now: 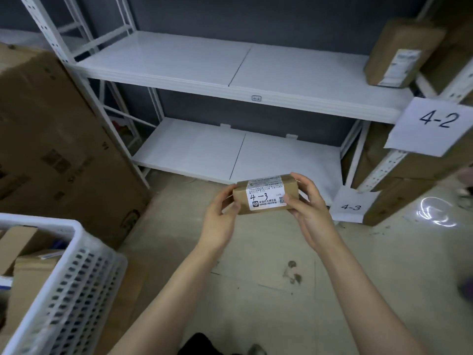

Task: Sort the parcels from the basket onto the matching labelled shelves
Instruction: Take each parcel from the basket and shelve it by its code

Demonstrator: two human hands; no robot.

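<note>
A small brown parcel [266, 194] with a white label handwritten "4-3" is held in the air in front of the white rack. My left hand [222, 216] grips its left end and my right hand [311, 208] grips its right end. Behind it lies the bare bottom shelf [204, 152], with a paper sign "4-3" [351, 206] at its right corner. The shelf above [179, 62] carries a paper sign "4-2" [435, 125] on the right post and one brown parcel [399, 52] at its right end. The white basket [74, 283] at lower left holds several cardboard parcels.
A large cardboard box [51, 139] leans against the rack on the left. More brown boxes [414, 170] fill the neighbouring rack at right. Beige floor [256, 272] with dark stains lies under my arms.
</note>
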